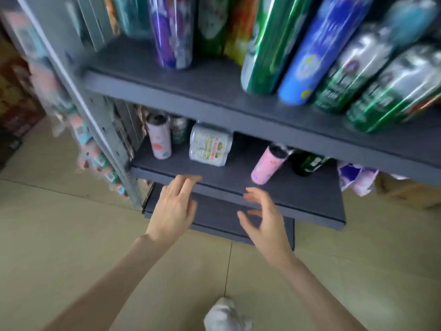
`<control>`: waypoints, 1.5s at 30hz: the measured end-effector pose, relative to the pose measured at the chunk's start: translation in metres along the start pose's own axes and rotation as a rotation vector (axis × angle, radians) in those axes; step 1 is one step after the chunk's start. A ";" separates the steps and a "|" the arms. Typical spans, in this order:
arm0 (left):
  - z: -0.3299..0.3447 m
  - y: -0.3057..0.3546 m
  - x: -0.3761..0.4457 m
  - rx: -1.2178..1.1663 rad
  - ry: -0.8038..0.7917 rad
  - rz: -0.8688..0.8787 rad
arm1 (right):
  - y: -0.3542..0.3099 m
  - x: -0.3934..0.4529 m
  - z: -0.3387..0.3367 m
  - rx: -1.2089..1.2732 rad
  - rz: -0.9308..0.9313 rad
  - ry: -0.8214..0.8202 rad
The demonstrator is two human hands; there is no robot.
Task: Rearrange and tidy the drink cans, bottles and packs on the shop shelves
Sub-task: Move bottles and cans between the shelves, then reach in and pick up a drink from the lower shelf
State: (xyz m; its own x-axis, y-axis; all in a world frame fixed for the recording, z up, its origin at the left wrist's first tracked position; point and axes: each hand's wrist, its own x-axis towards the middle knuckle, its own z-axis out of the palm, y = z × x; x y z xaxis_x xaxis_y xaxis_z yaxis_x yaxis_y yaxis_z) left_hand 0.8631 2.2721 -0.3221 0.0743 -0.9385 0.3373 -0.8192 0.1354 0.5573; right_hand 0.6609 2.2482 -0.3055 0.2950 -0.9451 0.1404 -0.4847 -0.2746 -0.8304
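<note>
Three dark grey shelves are seen: an upper shelf [167, 84], a middle shelf [298, 199] and a lower shelf [214, 218].

On the upper shelf, five tall cans are counted at the front: one purple [171, 32], one green [267, 48], one blue [310, 51] and two green-and-silver [353, 75] [393, 91].

On the middle shelf, two pink cans [159, 137] [268, 167], one wrapped pack [210, 148] and one dark green bottle [307, 164] are counted.

Two hands are in view, left [176, 204] and right [265, 223].

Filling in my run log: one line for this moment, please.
left hand: open, empty | right hand: open, empty | both near middle shelf edge | pink can: nearest right hand
</note>
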 end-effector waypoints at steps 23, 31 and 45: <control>-0.379 0.472 0.331 0.106 0.653 0.641 | -0.470 0.178 -0.526 -0.378 -0.581 0.707; -0.455 0.516 0.412 0.086 0.425 0.347 | -0.544 0.295 -0.563 -0.285 -0.507 0.343; -0.437 0.478 0.427 0.382 0.025 0.096 | -0.548 0.377 -0.509 -0.355 -0.313 0.137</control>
State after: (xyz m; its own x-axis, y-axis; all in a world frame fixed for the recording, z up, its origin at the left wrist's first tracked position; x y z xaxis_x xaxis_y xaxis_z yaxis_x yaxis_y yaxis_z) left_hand 0.7516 2.0749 0.4204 -0.0027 -0.9185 0.3955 -0.9754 0.0896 0.2014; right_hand 0.6180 1.9526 0.4766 0.3721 -0.8154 0.4435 -0.6476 -0.5704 -0.5053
